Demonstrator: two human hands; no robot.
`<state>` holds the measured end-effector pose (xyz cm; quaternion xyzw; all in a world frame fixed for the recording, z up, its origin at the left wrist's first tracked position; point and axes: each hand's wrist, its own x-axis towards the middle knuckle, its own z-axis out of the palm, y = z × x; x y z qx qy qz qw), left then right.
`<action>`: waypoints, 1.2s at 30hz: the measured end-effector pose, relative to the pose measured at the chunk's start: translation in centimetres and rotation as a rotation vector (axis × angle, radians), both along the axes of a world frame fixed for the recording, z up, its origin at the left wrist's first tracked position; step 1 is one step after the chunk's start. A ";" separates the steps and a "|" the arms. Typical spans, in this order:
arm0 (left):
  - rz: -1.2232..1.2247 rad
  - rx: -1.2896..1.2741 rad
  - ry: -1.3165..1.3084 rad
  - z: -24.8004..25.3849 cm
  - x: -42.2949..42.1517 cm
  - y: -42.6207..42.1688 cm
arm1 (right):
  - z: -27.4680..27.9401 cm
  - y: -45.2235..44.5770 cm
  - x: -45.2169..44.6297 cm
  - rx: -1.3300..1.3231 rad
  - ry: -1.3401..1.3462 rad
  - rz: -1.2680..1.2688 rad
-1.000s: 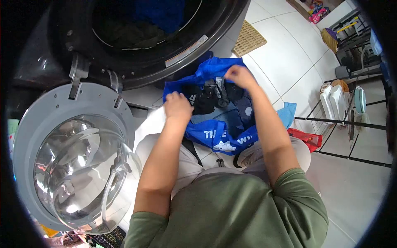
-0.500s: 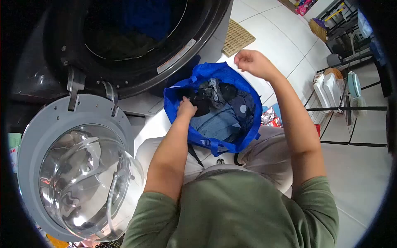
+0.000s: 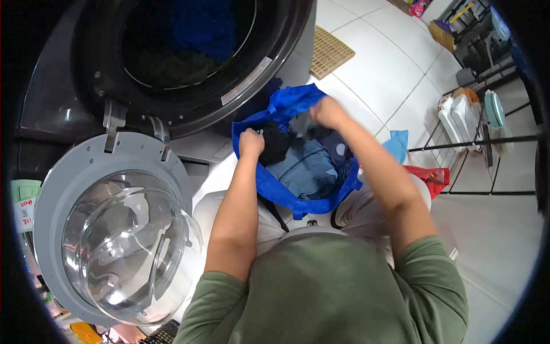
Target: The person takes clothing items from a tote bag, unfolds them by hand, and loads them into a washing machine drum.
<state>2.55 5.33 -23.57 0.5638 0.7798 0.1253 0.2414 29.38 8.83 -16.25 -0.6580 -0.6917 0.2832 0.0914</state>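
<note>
A blue bag [image 3: 312, 206] full of dark clothes stands between my knees. My left hand [image 3: 252, 143] is closed at the bag's left side, gripping a black garment [image 3: 276, 146]. At the back right of the bag, my right hand [image 3: 329, 113] is smeared by motion, its fingers closed on a dark grey cloth [image 3: 301, 123]. Folded blue jeans [image 3: 303, 169] lie in the middle of the bag, partly under the darker pieces. Other dark clothing [image 3: 341, 152] fills the right side.
The front-loading washer [image 3: 189, 109] stands open with blue cloth [image 3: 203, 28] inside. Its round door [image 3: 48, 223] swings out at left. A beige plastic grate [image 3: 331, 53] lies on the white tiles. A wire rack [image 3: 475, 143] stands at right, near a red bag [image 3: 429, 179].
My right hand has come from beyond the bag's right rim down onto the grey cloth. My left hand has risen slightly with the black garment.
</note>
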 end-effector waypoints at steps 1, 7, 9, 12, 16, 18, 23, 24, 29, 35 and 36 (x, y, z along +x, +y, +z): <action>-0.016 0.043 -0.122 2.0 0.6 0.1 | 3.7 0.5 1.5 0.155 0.157 0.030; -0.173 0.761 -0.355 13.9 3.3 0.5 | 14.7 -5.1 3.8 0.485 0.275 0.031; -0.121 0.546 -0.362 13.8 1.8 1.1 | 11.4 -4.3 5.1 0.462 0.146 0.096; -0.173 0.913 -0.595 21.2 2.8 0.0 | 13.3 -3.4 5.1 0.616 0.405 -0.118; -0.168 0.528 -0.658 22.7 3.2 0.9 | 13.5 -2.8 4.3 0.430 0.654 -0.231; -0.338 0.562 -1.062 25.1 5.4 -0.7 | 13.5 -4.3 1.9 0.349 0.813 -0.090; -0.464 0.686 -0.921 24.4 8.5 -3.6 | 15.2 -6.6 -1.1 0.165 1.132 -0.050; -0.541 0.772 -0.859 23.4 8.5 -3.8 | 16.1 -7.0 -1.5 0.112 1.379 -0.133; -0.480 -0.052 -1.104 16.6 10.4 -5.8 | 13.6 -6.3 1.8 -0.108 1.133 -0.037; 0.250 0.638 -1.549 22.4 -2.1 8.3 | 11.6 -4.8 6.7 0.088 0.486 -0.095; 0.069 0.722 -1.769 26.2 -2.7 8.8 | 11.0 -4.9 6.8 0.132 0.528 0.015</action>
